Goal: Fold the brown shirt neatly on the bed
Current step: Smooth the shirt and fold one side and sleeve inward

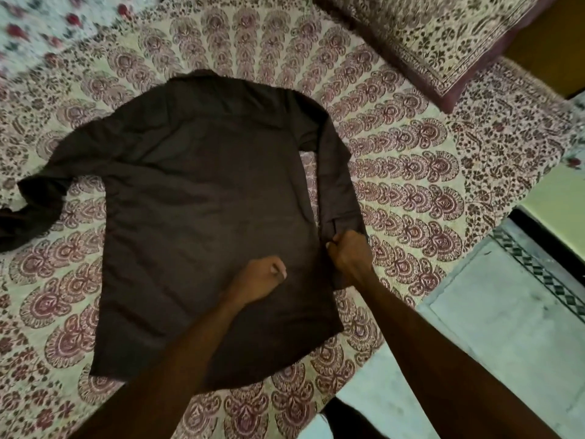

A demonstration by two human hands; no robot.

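While the brown shirt (205, 201) lies spread flat at mid-frame on the bed (411, 172), I judge it light, soft and limp, apt to crease or slide; seams, hem and cuffs are the surest holds. My right hand (346, 251) is clamped on the sleeve cuff (343, 223) at the shirt's right edge; my left hand (261, 275) rests curled on the lower panel, and I cannot tell whether it pinches cloth. The bed's printed cover looks yielding; a pillow (443, 36) sits upper right, pale floor (506, 327) lower right.
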